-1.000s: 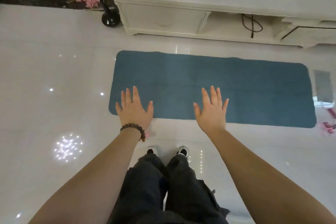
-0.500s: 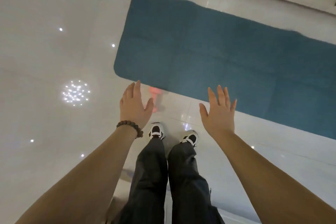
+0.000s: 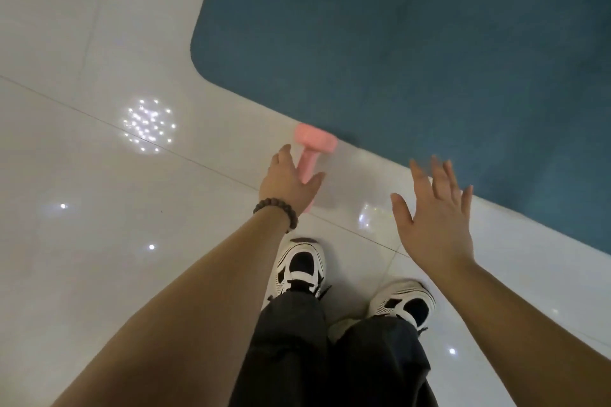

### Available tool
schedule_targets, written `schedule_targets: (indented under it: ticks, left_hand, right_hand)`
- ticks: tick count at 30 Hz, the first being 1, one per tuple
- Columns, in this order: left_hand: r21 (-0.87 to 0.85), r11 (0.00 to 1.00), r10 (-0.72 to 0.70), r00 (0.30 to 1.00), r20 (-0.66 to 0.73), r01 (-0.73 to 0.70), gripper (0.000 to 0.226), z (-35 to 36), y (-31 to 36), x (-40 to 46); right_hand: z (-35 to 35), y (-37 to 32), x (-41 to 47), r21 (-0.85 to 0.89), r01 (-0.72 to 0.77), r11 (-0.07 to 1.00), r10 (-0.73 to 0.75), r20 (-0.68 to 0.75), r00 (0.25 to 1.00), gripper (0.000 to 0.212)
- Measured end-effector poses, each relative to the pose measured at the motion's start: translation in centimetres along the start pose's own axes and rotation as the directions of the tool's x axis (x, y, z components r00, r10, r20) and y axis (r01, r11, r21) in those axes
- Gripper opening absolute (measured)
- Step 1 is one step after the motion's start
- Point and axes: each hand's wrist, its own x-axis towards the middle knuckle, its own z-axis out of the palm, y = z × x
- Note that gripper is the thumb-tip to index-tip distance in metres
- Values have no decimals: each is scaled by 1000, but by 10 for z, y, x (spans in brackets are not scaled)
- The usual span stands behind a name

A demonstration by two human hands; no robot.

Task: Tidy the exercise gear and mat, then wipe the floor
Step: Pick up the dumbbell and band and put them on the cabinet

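I was looking almost straight down past my own legs, with the pink dumbbell (image 3: pixel 312 150) lying on the glossy white floor (image 3: pixel 99 241) just beside the near edge of the blue mat (image 3: pixel 413 43). Its far head sat close to the mat's border; I could not tell whether it touched. The handle ran back toward me and disappeared under my left hand (image 3: pixel 289 183).

The left hand hovered over that handle with the thumb spread and the fingers reaching forward. They hid the contact, so I could not say whether they had begun to curl round the bar; I read nothing as gripped. The right hand (image 3: pixel 433 218) was spread wide, fingers straight and blurred, holding nothing, over bare floor between the dumbbell and the mat.

I judged the step in hand to be picking up the dumbbell, the first piece of gear to clear. To do it well I wanted the left palm squarely across the middle of the handle, between the two heads, and the fingers wrapped fully under before any lift. The tile looked slick, so a glancing touch could roll the weight away or under the mat's edge. My shoes (image 3: pixel 299 269) stood right behind it, so I meant to lift straight up and keep it clear of my toes. The right hand could steady the far head if it began to roll.
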Motion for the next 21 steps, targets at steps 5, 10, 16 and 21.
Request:
schedule_targets:
  ticks: [5, 10, 16, 21]
  left_hand:
    - [9, 997, -82, 996, 22, 82, 61, 32, -17, 32]
    - [132, 987, -94, 996, 13, 91, 19, 33, -13, 43]
    - [148, 989, 32, 999, -44, -25, 15, 8, 15, -8]
    - [160, 981, 118, 992, -44, -109, 18, -42, 82, -82]
  right_hand:
    - [40, 13, 16, 86, -8, 996, 8, 0, 1000, 57]
    - [49, 26, 18, 110, -32, 993, 31, 12, 999, 57]
    - [11, 29, -3, 152, -61, 987, 65, -22, 998, 56]
    - [-68, 19, -49, 209, -72, 975, 92, -87, 992, 56]
